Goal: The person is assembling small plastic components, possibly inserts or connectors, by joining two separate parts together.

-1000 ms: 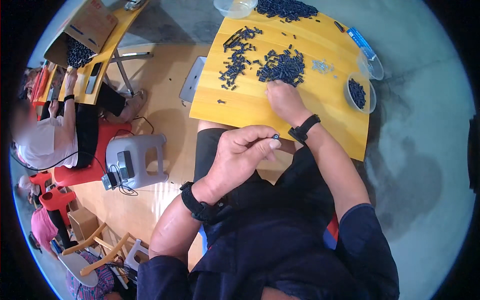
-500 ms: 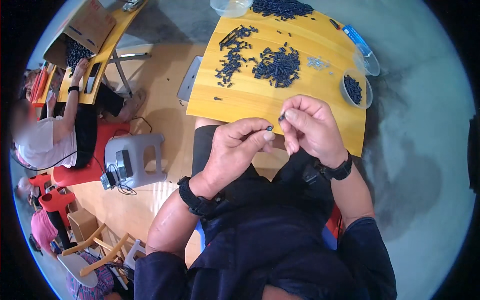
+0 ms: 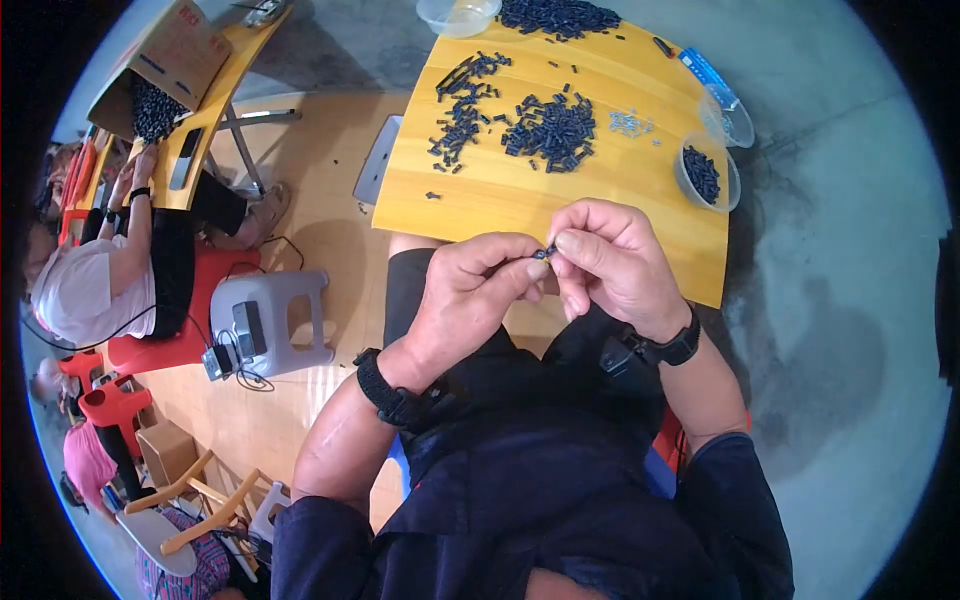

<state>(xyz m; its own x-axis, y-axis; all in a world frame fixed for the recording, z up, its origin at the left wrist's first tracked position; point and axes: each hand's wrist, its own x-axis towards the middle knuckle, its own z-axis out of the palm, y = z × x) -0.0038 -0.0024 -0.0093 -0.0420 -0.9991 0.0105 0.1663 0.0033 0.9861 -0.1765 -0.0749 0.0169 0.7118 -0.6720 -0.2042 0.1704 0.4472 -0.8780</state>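
Small-parts assembly workshop: yellow tabletop (image 3: 500, 190) bearing heaps of small black parts (image 3: 548, 128) and plastic bowls (image 3: 706, 172), concrete floor (image 3: 850, 330) beside it, another seated worker (image 3: 110, 280) nearby.

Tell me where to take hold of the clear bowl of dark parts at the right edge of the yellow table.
Take the clear bowl by its rim on the near right side, coming from the table's right edge. The rim stands open and free there; the dark parts fill only the middle, and a second clear bowl crowds the far side. Both hands are busy: the left hand and right hand pinch a small dark piece.
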